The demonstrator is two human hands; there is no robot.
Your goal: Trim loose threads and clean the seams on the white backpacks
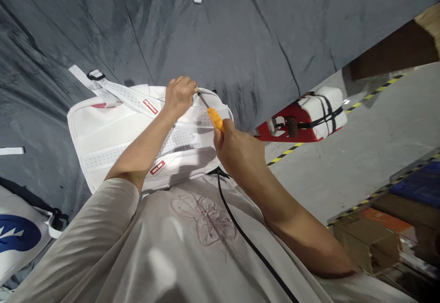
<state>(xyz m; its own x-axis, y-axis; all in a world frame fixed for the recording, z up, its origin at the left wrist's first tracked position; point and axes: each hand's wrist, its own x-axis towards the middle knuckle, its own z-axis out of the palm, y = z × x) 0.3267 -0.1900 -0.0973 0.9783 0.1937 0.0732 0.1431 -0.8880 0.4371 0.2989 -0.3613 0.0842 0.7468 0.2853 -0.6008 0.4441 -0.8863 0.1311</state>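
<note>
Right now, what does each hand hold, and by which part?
The right hand holds a tool by its orange handle, the thin metal shaft pointing to the white backpack's top edge. The left hand grips that top edge.

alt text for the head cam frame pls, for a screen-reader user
The person's left hand grips the top edge of a white backpack lying on grey cloth, while the right hand holds an orange-handled tool with its metal tip at that edge.
</note>
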